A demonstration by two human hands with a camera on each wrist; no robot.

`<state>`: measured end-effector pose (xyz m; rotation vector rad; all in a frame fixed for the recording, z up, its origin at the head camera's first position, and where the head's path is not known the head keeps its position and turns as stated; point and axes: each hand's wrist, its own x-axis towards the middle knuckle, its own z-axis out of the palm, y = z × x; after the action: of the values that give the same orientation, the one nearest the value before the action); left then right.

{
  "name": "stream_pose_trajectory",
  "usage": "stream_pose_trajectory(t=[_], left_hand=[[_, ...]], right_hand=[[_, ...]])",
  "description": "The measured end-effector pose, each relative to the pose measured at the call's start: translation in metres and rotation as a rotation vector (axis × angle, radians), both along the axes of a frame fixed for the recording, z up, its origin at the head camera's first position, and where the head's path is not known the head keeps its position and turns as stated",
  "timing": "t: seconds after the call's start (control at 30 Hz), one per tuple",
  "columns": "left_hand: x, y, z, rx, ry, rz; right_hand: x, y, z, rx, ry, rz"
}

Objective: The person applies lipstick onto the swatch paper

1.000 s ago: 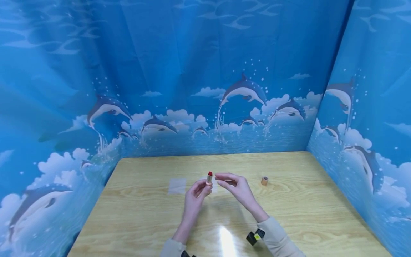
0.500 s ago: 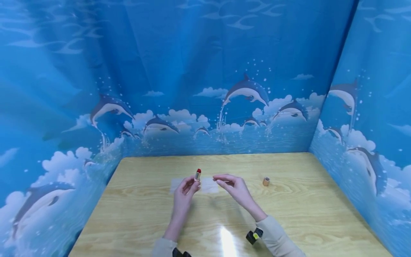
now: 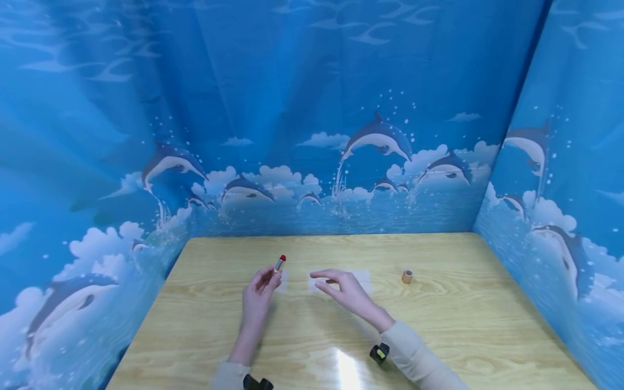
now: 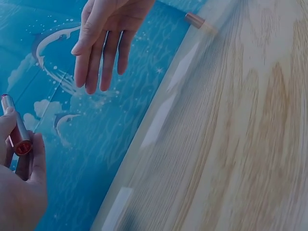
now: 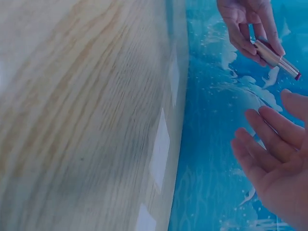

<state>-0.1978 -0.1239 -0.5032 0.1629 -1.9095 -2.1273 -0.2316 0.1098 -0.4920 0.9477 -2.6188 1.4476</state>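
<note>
My left hand (image 3: 257, 295) pinches an uncapped lipstick (image 3: 280, 264) between thumb and fingers, its red tip up and leaning right. The left wrist view shows the base of the lipstick (image 4: 19, 130) turned toward the camera; in the right wrist view the lipstick's metallic tube (image 5: 269, 54) sticks out past the fingertips. To the right, apart from the lipstick, my right hand (image 3: 345, 292) hovers over the table with relaxed fingers and nothing in them. A copper-coloured lipstick cap (image 3: 407, 277) stands on the table farther right.
White paper pieces lie in a row on the wooden table (image 3: 439, 336), one (image 3: 362, 278) partly behind the right hand and another (image 3: 283, 283) beside the left hand. A blue dolphin-print curtain (image 3: 292, 108) closes off the back and both sides.
My left hand has carried the lipstick leftward, away from the right hand. The right hand has shifted a little left and its fingers have spread slightly. The cap stays on the table.
</note>
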Motion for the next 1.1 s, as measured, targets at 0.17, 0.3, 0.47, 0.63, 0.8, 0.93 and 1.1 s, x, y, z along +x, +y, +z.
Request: stream_pose_trajectory(t=[0.17, 0.3, 0.47, 0.63, 0.8, 0.93, 1.1], left_hand=[[0.001, -0.011, 0.000, -0.021, 0.003, 0.033], [0.000, -0.021, 0.001, -0.063, -0.034, 0.054], [-0.002, -0.030, -0.001, -0.100, -0.066, 0.069], [-0.004, -0.038, -0.006, -0.119, -0.056, 0.085], [-0.005, -0.045, -0.007, -0.144, -0.070, 0.090], [-0.007, -0.050, -0.007, -0.148, -0.069, 0.084], [-0.010, -0.054, -0.007, -0.168, -0.072, 0.102]], right_hand=[[-0.003, -0.010, -0.001, 0.108, 0.060, 0.052], [-0.007, -0.020, -0.003, 0.195, 0.133, 0.087], [-0.011, -0.035, -0.006, 0.292, 0.164, 0.120], [-0.016, -0.046, -0.011, 0.420, 0.227, 0.175], [-0.018, -0.055, -0.018, 0.521, 0.250, 0.226], [-0.017, -0.059, -0.022, 0.587, 0.268, 0.258], [-0.016, -0.063, -0.025, 0.675, 0.279, 0.278]])
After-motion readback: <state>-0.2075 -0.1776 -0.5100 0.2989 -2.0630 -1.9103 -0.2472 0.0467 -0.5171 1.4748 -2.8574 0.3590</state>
